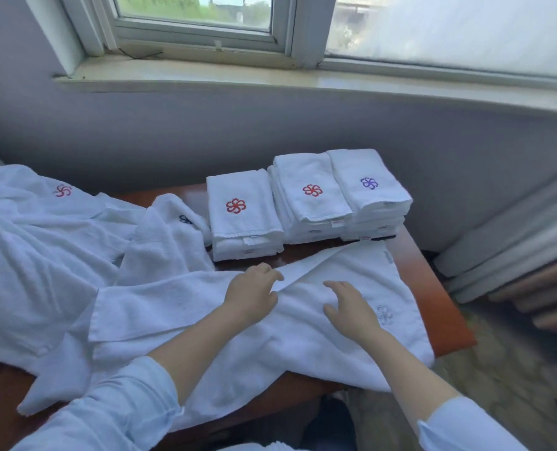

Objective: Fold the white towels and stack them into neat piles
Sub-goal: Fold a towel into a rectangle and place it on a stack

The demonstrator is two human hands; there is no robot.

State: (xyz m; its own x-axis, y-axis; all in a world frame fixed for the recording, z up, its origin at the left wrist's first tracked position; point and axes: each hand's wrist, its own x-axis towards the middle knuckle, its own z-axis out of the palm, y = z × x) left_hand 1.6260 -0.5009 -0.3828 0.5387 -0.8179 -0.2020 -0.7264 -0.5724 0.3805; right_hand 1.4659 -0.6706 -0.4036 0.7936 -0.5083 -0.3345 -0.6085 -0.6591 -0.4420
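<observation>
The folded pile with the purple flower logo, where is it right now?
In the head view, the purple-logo pile is the rightmost of three at the far edge of the wooden table, pressed against a red-logo pile.

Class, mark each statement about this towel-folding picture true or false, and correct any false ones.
1. The right pile shows a red logo. False: it is purple; the left pile and middle pile show red.
2. Both hands are on the spread towel. True: left hand, right hand.
3. The unfolded towels lie right of the piles. False: they lie to the left.
4. The table is reddish-brown. True.
</observation>
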